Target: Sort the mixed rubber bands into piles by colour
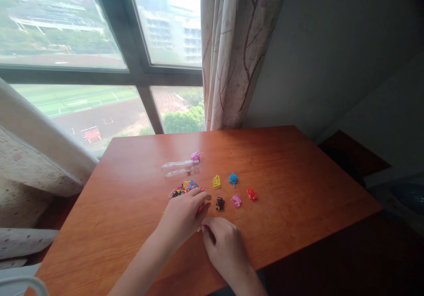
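Note:
My left hand (187,207) reaches over a mixed heap of small coloured rubber bands (190,184), hiding part of it. Its fingers are curled, with the thumb apart from them, and a bit of red shows beneath. Close to it on the right, my right hand (223,238) has thumb and forefinger pinched together at a small pale rubber band (199,229). Past the fingertips are single-colour piles: black bands (220,203), pink bands (236,201), red bands (251,194), yellow bands (216,181) and blue bands (233,179).
A clear plastic container (177,168) with a pink top (196,155) lies behind the heap. Everything rests on a brown wooden table (291,168). Beyond its far edge are a window (142,77) and a patterned curtain (228,57); a grey wall rises on the right.

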`<move>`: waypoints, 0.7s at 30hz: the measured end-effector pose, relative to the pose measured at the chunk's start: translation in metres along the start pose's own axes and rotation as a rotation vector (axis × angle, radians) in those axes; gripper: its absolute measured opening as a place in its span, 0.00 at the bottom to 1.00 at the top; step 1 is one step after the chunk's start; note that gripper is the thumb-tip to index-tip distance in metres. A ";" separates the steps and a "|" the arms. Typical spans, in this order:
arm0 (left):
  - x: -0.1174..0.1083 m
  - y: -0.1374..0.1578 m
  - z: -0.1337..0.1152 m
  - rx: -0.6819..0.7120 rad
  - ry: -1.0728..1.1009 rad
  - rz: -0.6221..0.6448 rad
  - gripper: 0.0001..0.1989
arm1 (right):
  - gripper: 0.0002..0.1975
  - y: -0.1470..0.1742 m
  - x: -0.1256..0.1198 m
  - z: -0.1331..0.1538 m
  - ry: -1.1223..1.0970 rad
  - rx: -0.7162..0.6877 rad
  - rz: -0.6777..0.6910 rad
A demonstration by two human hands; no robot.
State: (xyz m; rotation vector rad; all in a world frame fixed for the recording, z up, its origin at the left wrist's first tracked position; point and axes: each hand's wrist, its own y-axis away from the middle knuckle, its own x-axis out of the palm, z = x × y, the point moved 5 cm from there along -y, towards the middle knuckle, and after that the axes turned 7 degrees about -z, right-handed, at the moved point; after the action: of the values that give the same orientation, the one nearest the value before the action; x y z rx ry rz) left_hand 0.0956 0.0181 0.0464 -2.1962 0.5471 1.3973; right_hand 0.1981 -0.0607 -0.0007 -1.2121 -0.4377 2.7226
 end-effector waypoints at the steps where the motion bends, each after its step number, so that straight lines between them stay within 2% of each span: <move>1: -0.004 0.008 0.005 -0.015 0.028 -0.024 0.10 | 0.10 0.000 0.000 0.000 -0.018 0.008 0.008; 5: -0.011 0.046 0.026 -0.109 0.194 -0.166 0.09 | 0.09 0.001 -0.002 0.003 -0.042 0.019 0.036; 10: 0.003 0.080 0.036 -0.146 0.246 -0.211 0.09 | 0.04 0.001 -0.002 0.006 0.016 0.031 0.052; 16: 0.018 0.092 0.036 -0.133 0.269 -0.270 0.08 | 0.06 0.001 0.001 0.005 0.060 -0.033 0.021; 21: 0.020 0.091 0.037 -0.144 0.270 -0.259 0.08 | 0.08 0.001 0.002 0.002 -0.003 -0.033 -0.021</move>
State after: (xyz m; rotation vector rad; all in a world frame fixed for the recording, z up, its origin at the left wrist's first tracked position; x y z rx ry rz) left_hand 0.0255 -0.0354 -0.0017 -2.4863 0.2444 1.0428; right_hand 0.1955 -0.0617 -0.0016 -1.2044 -0.4948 2.7099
